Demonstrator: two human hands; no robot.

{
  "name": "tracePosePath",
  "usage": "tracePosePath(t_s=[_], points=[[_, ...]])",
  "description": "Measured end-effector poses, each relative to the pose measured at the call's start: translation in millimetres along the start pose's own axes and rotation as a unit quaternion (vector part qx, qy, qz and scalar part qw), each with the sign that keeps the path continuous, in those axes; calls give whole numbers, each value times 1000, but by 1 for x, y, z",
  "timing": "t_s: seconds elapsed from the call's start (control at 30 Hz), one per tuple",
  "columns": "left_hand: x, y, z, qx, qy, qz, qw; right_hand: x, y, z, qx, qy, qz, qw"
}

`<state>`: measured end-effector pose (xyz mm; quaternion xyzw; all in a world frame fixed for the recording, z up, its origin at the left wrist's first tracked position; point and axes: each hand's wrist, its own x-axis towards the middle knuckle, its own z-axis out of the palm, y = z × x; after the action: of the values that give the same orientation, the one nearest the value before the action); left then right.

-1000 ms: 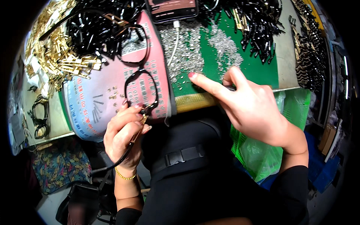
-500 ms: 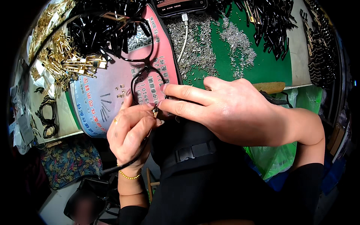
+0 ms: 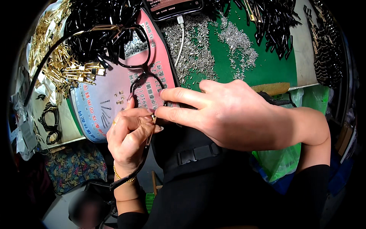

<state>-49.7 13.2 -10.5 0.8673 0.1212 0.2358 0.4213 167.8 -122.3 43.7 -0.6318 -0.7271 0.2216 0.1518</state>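
Note:
A black eyeglass frame [image 3: 145,70] is held between my two hands. My left hand [image 3: 127,133] pinches the lower hinge end of the frame, where a black and gold temple [image 3: 147,141] meets it; this temple runs down past my wrist. My right hand [image 3: 232,114] grips the lower rim, index and middle fingers stretched over it; its thumb is hidden. From the far hinge the other temple [image 3: 51,47] arcs out to the left. Whether the hinge under my left fingertips is joined cannot be made out.
A pink and blue printed mat [image 3: 110,87] bears a few loose screws [image 3: 105,108] and small gold parts [image 3: 120,97]. Beyond lie gold temple cores [image 3: 49,57], black temples [image 3: 87,34], silver screws [image 3: 194,45] and a plugged-in phone [image 3: 173,8]. A green bag [image 3: 278,160] hangs at right.
The temple at my left hand has swung down toward my wrist, and the far temple has dipped lower on the left. Both hands keep their grip; the view has shifted slightly.

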Motion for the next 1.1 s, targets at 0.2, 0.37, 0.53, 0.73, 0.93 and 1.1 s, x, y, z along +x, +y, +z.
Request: tracePosePath(t_s=[0.2,0.37,0.53,0.73,0.93,1.1], points=[[24,9,-6,84,-9,28,996,-3,2,6,-3,30,-10,1000],[24,11,-4,78,-19,48,996,-3,-2,3,-30,17,-1,999],[18,2,7,62,29,74,995,-1,3,0,-77,24,-30,996],[16,2,0,-14,-3,19,1000,1,5,4,-74,54,-54,994],[17,1,-4,57,-28,49,997,3,5,6,-107,75,-60,990],[9,-6,-1,52,-6,55,997,4,4,11,-162,103,-64,979]])
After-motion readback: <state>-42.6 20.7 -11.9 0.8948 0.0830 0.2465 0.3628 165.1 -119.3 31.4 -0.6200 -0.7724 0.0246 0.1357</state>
